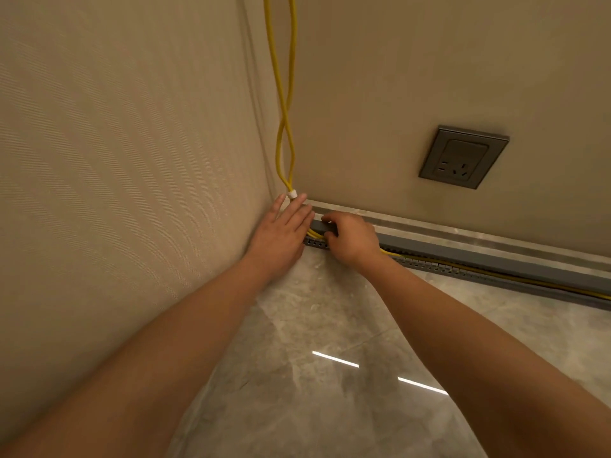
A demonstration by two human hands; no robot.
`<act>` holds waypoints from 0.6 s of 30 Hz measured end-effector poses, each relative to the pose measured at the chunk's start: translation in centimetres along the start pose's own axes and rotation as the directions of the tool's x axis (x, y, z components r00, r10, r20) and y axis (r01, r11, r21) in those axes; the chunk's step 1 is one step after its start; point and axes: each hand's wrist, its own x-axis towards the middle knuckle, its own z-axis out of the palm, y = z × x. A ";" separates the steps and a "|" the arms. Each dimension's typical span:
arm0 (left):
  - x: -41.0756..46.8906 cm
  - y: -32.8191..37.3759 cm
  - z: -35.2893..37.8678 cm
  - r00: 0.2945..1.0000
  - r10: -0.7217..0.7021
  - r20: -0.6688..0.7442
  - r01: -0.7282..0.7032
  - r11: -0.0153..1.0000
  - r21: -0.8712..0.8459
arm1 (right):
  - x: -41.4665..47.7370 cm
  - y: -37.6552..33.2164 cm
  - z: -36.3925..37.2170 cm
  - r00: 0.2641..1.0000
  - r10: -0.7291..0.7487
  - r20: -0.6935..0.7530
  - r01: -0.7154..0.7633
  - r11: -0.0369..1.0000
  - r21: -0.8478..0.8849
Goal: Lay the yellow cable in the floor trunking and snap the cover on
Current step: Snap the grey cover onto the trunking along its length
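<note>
Two strands of yellow cable [285,104] hang down the room corner, bound by a white tie [292,194], then bend into the grey slotted floor trunking [426,266] and run right along it. The grey cover [463,251] lies tilted over the trunking against the skirting. My left hand [281,236] rests flat with fingers apart at the corner end, over the cable bend. My right hand [352,238] curls over the cover's left end, fingers gripping its edge.
A grey wall socket [463,157] sits on the back wall above the skirting [496,238]. A textured wall stands close on the left. The polished grey tile floor [330,342] stretches toward me.
</note>
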 end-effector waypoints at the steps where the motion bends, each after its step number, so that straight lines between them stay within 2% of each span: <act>1: -0.2 -0.1 0.1 1.000 -0.015 -0.005 0.015 1.000 -0.010 | 0.0 0.0 0.1 1.000 -0.008 -0.006 0.008 1.000 -0.008; 8: -0.1 0.0 0.1 0.984 -0.167 0.064 0.168 0.986 -0.010 | 0.3 0.0 0.0 0.999 -0.036 -0.016 0.035 0.996 -0.085; 18: -0.4 0.6 0.0 0.942 -0.256 0.215 0.163 0.913 0.375 | 0.5 0.0 -1.5 0.999 -0.046 0.018 0.048 0.990 -0.133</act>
